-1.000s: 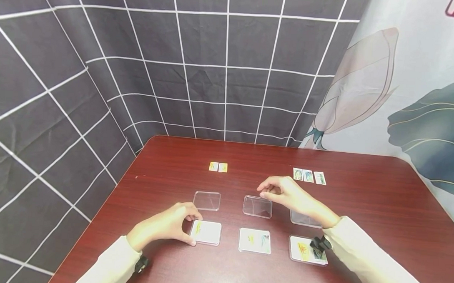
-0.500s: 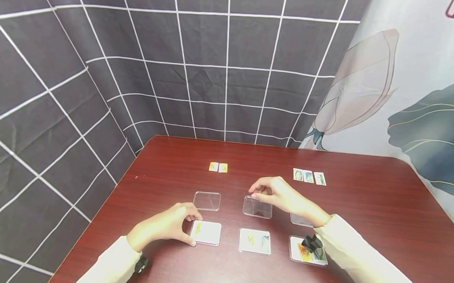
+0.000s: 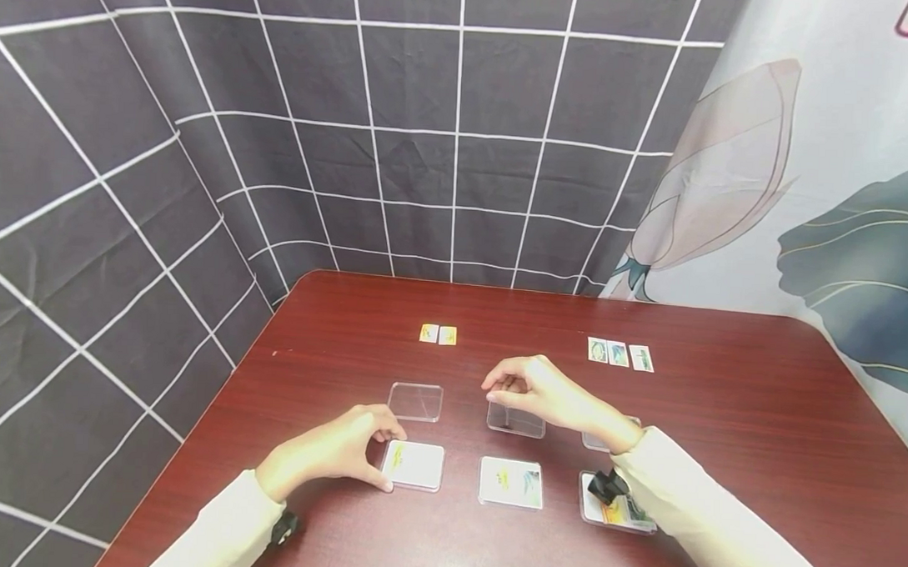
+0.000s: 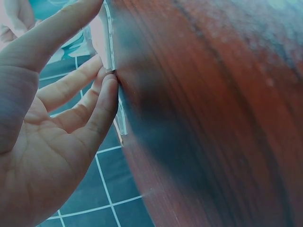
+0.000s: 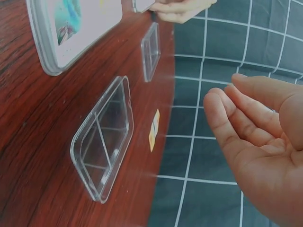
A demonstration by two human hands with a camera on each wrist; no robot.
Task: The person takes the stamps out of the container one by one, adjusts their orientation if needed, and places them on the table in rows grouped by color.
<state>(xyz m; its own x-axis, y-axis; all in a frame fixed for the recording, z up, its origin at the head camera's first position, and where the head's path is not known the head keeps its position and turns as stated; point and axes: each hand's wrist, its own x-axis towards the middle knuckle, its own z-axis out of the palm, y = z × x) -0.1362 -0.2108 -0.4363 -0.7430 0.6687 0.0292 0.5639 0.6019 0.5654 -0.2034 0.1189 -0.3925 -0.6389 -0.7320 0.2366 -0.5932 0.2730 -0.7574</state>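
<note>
My left hand (image 3: pixel 336 448) holds the left edge of a clear plastic case (image 3: pixel 420 466) with a white card inside, thumb at its near corner and fingers at the far one. In the left wrist view the fingertips meet the case's thin edge (image 4: pixel 110 47). My right hand (image 3: pixel 544 393) hovers over the middle clear lid (image 3: pixel 515 422), its fingers loosely bent. Nothing shows between its thumb and fingers in the right wrist view, where the lid (image 5: pixel 85 163) lies apart from the hand (image 5: pixel 260 125).
Two more filled cases, the middle one (image 3: pixel 510 483) and the right one (image 3: pixel 613 516), continue the near row. Behind them lie a left lid (image 3: pixel 416 402) and a partly covered right lid (image 3: pixel 593 441). Two yellow stamp-like pieces (image 3: pixel 447 336) and three greenish ones (image 3: pixel 618 353) lie farther back.
My right hand has moved left, from the middle lid's right side to over its upper left part. My left hand stays at the left case.
</note>
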